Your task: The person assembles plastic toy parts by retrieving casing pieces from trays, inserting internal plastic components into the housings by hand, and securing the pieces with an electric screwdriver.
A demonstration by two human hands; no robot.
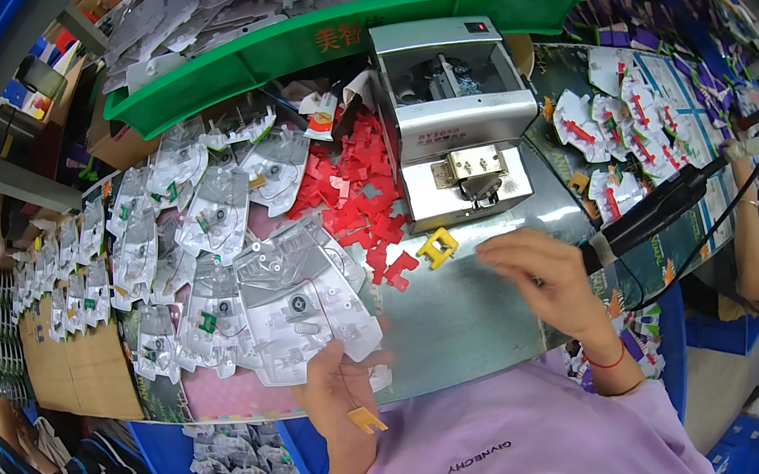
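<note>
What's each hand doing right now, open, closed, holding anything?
Left hand: closed on the edge of a clear plastic housing.
Right hand: fingers curled over the metal work surface; whether it holds anything cannot be told.

The left hand (340,386) grips the near edge of a clear plastic part (302,303) on the metal table (474,312). The right hand (540,272) hovers over the table, fingers bent, near a yellow clip (437,246) beside the red pieces (353,191) and grey machine (452,118).
</note>
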